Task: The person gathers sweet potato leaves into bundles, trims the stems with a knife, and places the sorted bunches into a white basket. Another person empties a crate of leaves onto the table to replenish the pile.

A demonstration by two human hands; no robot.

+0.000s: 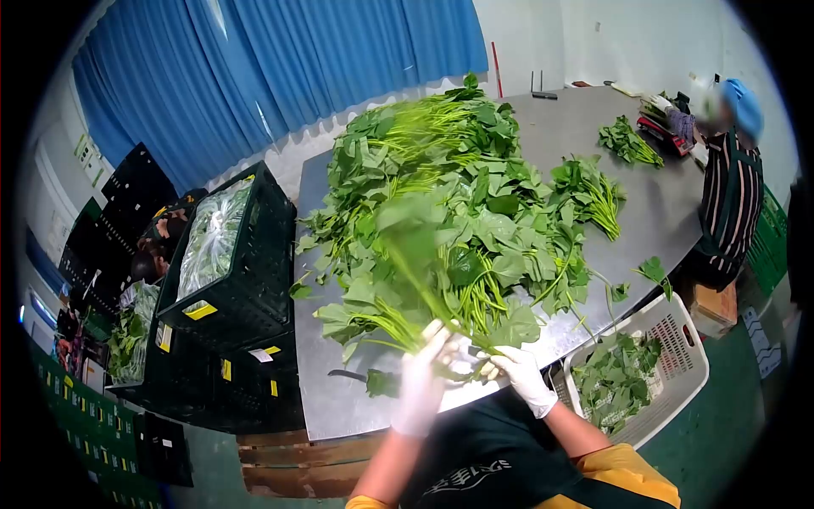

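Note:
Both my hands wear white gloves at the front edge of the metal table. My left hand is closed around the stalks of some leafy greens, which stick up and away from me; hand and leaves are blurred. Close beside it on the right, my right hand pinches the lower end of the stalks, its fingertips partly hidden by leaf. Just beyond both hands a large heap of leafy greens covers much of the table, stems and leaves mixed. A loose leaf lies by my left wrist.
The metal table carries a small bunch near a co-worker at the far right. A white basket with leaves stands at lower right. Dark crates, one with bagged greens, are stacked left.

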